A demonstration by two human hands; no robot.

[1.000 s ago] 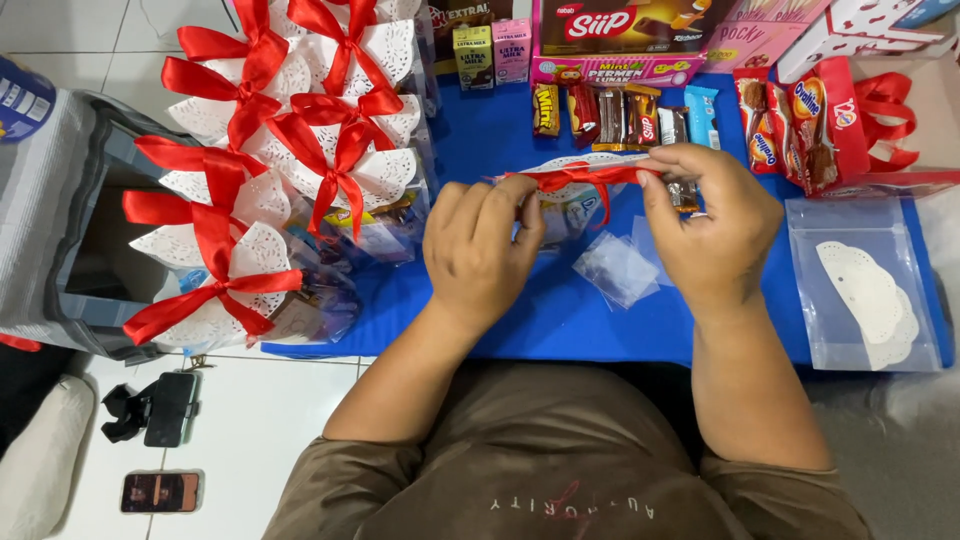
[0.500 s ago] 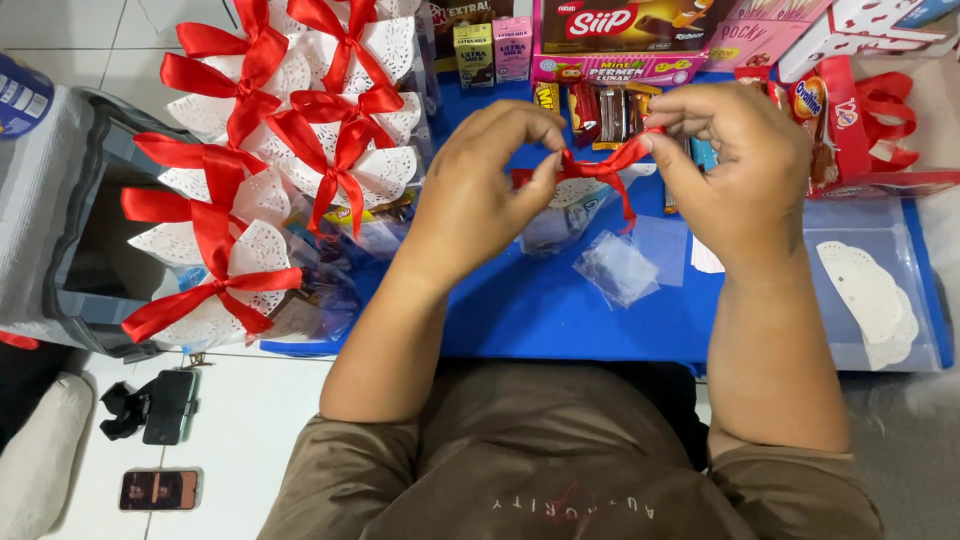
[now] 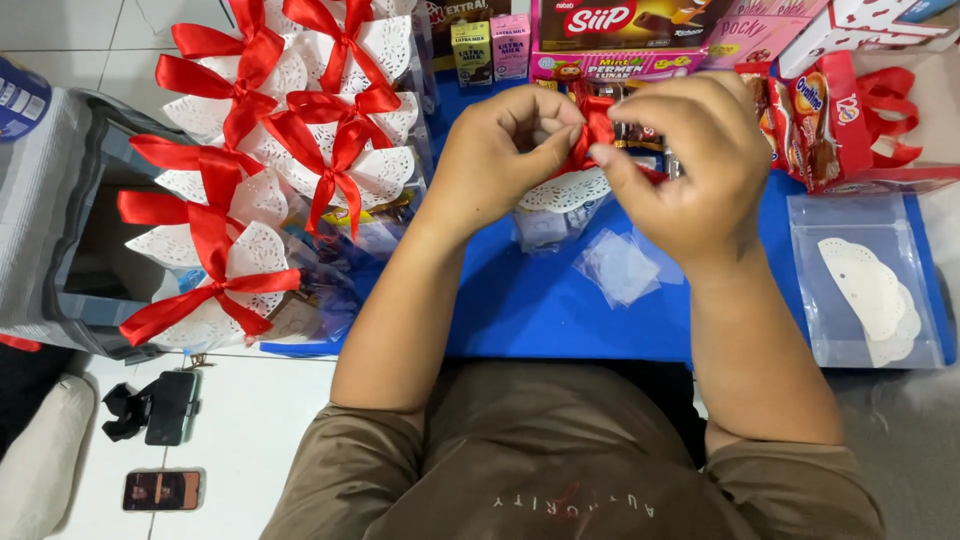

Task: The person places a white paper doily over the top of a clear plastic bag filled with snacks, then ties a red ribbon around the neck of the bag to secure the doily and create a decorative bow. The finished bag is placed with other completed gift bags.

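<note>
Now both hands have closed in: the left hand (image 3: 500, 155) and right hand (image 3: 690, 165) pinch the red ribbon (image 3: 598, 128) tight over the doily (image 3: 565, 188), knot forming.

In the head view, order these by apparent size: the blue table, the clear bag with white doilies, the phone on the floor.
1. blue table
2. clear bag with white doilies
3. phone, though it lies lower, farther from the camera.

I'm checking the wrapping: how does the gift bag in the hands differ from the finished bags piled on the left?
The gift bag in hand has its red ribbon pinched by both hands' fingers, with no bow showing; the finished bags show tied bows and lie untouched. It is single; they are stacked. Both have white doily tops and red ribbon.
</note>
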